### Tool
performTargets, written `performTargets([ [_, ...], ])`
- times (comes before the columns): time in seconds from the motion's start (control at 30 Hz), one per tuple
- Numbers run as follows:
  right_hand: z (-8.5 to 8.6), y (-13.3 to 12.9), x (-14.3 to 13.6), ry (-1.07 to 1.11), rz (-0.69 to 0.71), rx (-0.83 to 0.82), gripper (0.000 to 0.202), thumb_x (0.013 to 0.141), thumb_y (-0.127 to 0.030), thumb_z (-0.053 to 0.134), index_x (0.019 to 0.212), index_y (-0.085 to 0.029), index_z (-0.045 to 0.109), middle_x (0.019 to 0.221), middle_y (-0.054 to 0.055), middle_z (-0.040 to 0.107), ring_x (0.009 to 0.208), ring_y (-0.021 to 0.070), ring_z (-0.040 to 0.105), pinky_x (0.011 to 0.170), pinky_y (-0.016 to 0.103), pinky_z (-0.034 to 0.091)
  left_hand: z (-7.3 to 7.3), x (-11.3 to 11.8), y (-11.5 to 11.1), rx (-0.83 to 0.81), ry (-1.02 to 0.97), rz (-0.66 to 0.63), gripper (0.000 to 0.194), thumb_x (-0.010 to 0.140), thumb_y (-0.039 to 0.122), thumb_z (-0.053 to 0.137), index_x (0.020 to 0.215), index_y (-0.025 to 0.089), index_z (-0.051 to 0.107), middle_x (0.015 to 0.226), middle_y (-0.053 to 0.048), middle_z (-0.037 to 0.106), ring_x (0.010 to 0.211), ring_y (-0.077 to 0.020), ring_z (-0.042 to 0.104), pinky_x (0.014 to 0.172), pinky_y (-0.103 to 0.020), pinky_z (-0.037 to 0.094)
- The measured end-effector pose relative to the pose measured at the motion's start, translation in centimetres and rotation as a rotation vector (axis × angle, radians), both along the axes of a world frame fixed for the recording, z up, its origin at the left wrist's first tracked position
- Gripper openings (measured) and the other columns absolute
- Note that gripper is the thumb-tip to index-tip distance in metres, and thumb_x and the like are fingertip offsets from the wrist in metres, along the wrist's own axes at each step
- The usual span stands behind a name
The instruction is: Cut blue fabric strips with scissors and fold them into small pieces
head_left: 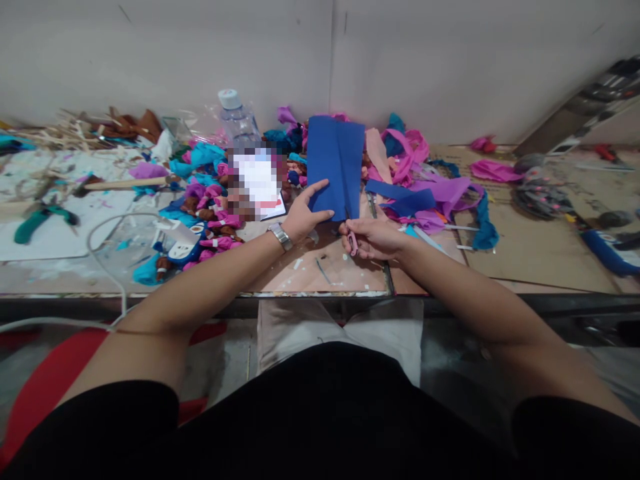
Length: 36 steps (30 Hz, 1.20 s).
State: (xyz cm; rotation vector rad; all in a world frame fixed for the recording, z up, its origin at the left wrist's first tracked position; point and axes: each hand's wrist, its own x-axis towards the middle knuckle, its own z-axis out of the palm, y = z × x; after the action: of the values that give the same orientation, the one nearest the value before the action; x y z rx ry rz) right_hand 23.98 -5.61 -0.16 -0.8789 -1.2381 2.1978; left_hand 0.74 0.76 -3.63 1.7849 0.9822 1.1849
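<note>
While the left grip (301, 217) pinches oblong blue sheeting (334, 157), the right grip (376, 238) clasps scissors (353, 245)

Deep blue sheet (325, 157), pink-handled scissors (353, 245)

The head camera looks forward and down across the nearby worktable (350, 277).

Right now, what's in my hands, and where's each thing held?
Your left hand holds the blue sheet by its lower left part; your right hand holds scissors by the pink handles.
</note>
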Motion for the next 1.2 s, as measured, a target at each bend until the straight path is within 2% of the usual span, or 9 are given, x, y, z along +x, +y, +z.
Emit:
performTargets([
  [0.23, 0.3, 0.0, 0.2, 0.004, -0.010, -0.024, 0.031, 0.115, -0.028, 0.031, 0.102, -0.015, 0.056, 0.073, 0.006, 0.075, 0.044, 0.0104, 0.062, 0.039, 0.015, 0.050, -0.1, 0.0, 0.2, -0.019, -0.029, 0.005, 0.084, 0.072, 0.033, 0.086, 0.151, 0.022, 0.057, 0.159, -0.012, 0.057, 0.147, -0.0343, 0.054, 0.128, -0.054, 0.040],
  [0.37, 1.3, 0.1, 1.1, -0.042, 0.107, -0.049, 0.033, 0.114, -0.031, 0.032, 0.106, -0.013, 0.059, 0.075, 0.010, 0.077, 0.043, 0.0121, 0.063, 0.033, 0.016, 0.045, -0.1, 0.0, 0.2, -0.019, -0.038, 0.012, 0.086, 0.071, 0.031, 0.087, 0.151, 0.022, 0.057, 0.159, -0.012, 0.056, 0.147, -0.0349, 0.054, 0.127, -0.054, 0.042],
  [0.47, 1.8, 0.3, 1.6, -0.071, 0.130, -0.066, 0.032, 0.114, -0.030, 0.038, 0.108, -0.011, 0.062, 0.079, 0.012, 0.079, 0.045, 0.0127, 0.066, 0.035, 0.017, 0.049, -0.1, 0.0, 0.2, -0.001, -0.040, 0.012, 0.087, 0.070, 0.030, 0.087, 0.151, 0.022, 0.056, 0.159, -0.012, 0.056, 0.149, -0.0345, 0.052, 0.129, -0.053, 0.040],
  [0.57, 2.0, 0.4, 1.7, -0.085, 0.117, -0.063, 0.035, 0.114, -0.029, 0.037, 0.106, -0.008, 0.064, 0.080, 0.013, 0.079, 0.045, 0.0124, 0.066, 0.039, 0.018, 0.054, -0.2, 0.1, 0.3, -0.012, -0.040, 0.018, 0.084, 0.071, 0.030, 0.085, 0.150, 0.022, 0.058, 0.159, -0.012, 0.057, 0.148, -0.0338, 0.053, 0.129, -0.053, 0.040],
  [0.73, 1.9, 0.4, 1.6, -0.093, 0.068, -0.045, 0.036, 0.114, -0.034, 0.038, 0.102, -0.011, 0.063, 0.068, 0.007, 0.074, 0.042, 0.0121, 0.064, 0.037, 0.018, 0.051, -0.3, 0.2, 0.1, -0.041, -0.046, 0.035, 0.077, 0.075, 0.036, 0.086, 0.147, 0.025, 0.062, 0.154, -0.010, 0.061, 0.143, -0.0322, 0.058, 0.126, -0.054, 0.044],
  [0.97, 1.8, 0.5, 1.2, -0.115, 0.038, -0.030, 0.037, 0.113, -0.041, 0.045, 0.103, -0.012, 0.064, 0.075, 0.008, 0.077, 0.045, 0.0114, 0.066, 0.038, 0.017, 0.052, 0.0, 0.3, -0.2, -0.035, -0.052, 0.047, 0.078, 0.073, 0.039, 0.089, 0.145, 0.022, 0.063, 0.153, -0.013, 0.062, 0.142, -0.0323, 0.058, 0.125, -0.053, 0.046],
  [1.1, 1.5, 0.3, 0.8, -0.106, -0.013, -0.033, 0.037, 0.114, -0.038, 0.043, 0.102, -0.010, 0.065, 0.076, 0.010, 0.078, 0.046, 0.0107, 0.067, 0.040, 0.016, 0.054, 0.2, 0.4, -0.4, -0.020, -0.059, 0.049, 0.077, 0.072, 0.036, 0.090, 0.144, 0.025, 0.064, 0.151, -0.011, 0.063, 0.141, -0.0316, 0.059, 0.125, -0.053, 0.045],
  [1.2, 1.3, 0.3, 0.5, -0.089, -0.052, -0.026, 0.033, 0.115, -0.031, 0.042, 0.109, -0.009, 0.066, 0.075, 0.008, 0.077, 0.046, 0.0105, 0.066, 0.040, 0.016, 0.054, 0.2, 0.4, -0.6, -0.027, -0.062, 0.040, 0.077, 0.072, 0.035, 0.089, 0.144, 0.024, 0.063, 0.150, -0.011, 0.063, 0.140, -0.0320, 0.059, 0.124, -0.054, 0.045],
])
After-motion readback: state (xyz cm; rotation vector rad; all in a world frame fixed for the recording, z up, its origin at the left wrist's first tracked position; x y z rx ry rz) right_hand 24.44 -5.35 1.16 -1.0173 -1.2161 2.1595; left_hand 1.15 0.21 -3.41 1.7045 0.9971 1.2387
